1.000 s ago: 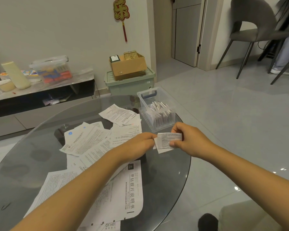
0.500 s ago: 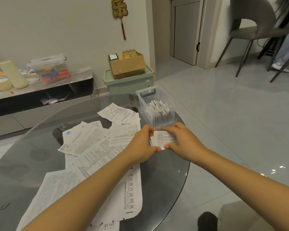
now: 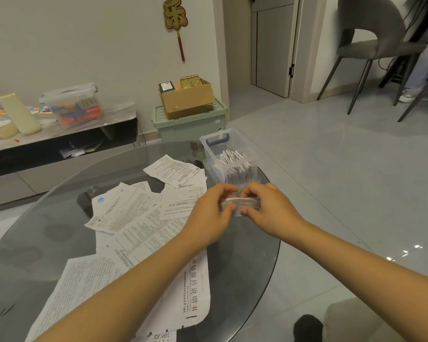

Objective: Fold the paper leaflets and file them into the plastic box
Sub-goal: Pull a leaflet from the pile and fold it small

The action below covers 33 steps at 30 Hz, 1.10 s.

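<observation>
Leaflet point(image 3: 241, 205), folded small w/ long axis left-right, is pinched btwn our left hand point(image 3: 214, 213) and right hand point(image 3: 269, 209), just near of the plastic box point(image 3: 229, 160), so filing means a short move far.

Dim warm indoor light; floor point(image 3: 356, 169) glare at right; edges bend; hands blurred.

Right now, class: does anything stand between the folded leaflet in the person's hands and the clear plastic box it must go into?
Nothing visible does. Both the left hand and right hand pinch the folded leaflet just in front of the plastic box, whose top is open, with filed leaflets inside.
</observation>
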Tool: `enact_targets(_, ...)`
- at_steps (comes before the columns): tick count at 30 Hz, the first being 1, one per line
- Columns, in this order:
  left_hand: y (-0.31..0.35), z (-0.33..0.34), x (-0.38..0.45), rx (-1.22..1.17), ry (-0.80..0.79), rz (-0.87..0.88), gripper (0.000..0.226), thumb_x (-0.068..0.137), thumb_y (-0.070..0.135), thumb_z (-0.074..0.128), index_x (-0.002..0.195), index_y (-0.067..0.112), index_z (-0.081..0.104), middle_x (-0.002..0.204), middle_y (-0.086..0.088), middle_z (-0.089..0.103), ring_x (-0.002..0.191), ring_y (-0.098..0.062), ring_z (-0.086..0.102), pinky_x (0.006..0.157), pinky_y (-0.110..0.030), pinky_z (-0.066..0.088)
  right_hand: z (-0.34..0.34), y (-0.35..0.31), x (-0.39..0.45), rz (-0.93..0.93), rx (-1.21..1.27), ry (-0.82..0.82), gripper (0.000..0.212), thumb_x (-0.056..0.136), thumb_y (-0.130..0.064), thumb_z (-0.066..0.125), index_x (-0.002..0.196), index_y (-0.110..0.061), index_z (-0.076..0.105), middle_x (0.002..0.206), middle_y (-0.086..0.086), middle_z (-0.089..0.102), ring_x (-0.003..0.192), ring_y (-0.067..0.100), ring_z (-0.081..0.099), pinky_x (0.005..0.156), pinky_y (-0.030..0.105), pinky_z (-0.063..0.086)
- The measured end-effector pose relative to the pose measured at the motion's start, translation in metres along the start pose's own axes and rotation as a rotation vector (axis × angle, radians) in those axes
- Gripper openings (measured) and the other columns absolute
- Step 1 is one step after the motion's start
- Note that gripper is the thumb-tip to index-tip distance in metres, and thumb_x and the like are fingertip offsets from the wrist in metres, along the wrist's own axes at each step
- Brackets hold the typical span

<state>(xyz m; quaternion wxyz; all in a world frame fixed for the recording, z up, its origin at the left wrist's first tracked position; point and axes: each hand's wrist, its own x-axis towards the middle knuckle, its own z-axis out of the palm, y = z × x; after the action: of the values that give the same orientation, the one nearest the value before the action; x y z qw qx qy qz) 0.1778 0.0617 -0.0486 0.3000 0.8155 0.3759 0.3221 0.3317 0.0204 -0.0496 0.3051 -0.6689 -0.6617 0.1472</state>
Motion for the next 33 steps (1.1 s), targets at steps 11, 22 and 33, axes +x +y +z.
enact_targets(11, 0.001, 0.018, -0.014, 0.017, -0.026, -0.017, 0.037, 0.091, 0.003, 0.049, 0.127, 0.014, 0.05, 0.123, -0.001, 0.054, 0.11, -0.008, 0.051, 0.089, -0.003, 0.033, 0.005, -0.005, -0.009, -0.044, -0.064, -0.08, 0.021, 0.089, -0.02, 0.06, 0.107, -0.016, 0.05, 0.105, 0.002, 0.06, 0.088, 0.017, 0.056, 0.07, 0.027, 0.044)
enact_targets(22, 0.018, 0.0, -0.005, -0.217, 0.118, -0.376, 0.047, 0.085, -0.002, 0.062, 0.116, 0.03, 0.049, 0.107, -0.001, 0.063, 0.088, -0.011, 0.063, 0.068, -0.013, 0.05, -0.009, -0.011, 0.0, 0.013, 0.114, -0.029, 0.035, 0.089, -0.019, 0.062, 0.121, -0.025, 0.05, 0.108, -0.004, 0.06, 0.078, 0.002, 0.051, 0.063, 0.005, 0.04)
enact_targets(33, 0.034, -0.056, 0.02, -0.793, 0.023, -0.755, 0.051, 0.079, -0.02, 0.056, 0.122, 0.006, 0.049, 0.122, -0.026, 0.057, 0.096, -0.033, 0.063, 0.073, -0.033, 0.056, -0.02, -0.031, 0.013, -0.536, -0.301, 0.229, 0.021, 0.07, -0.02, 0.081, 0.09, -0.022, 0.076, 0.087, -0.004, 0.068, 0.081, 0.02, 0.059, 0.061, 0.023, 0.043)
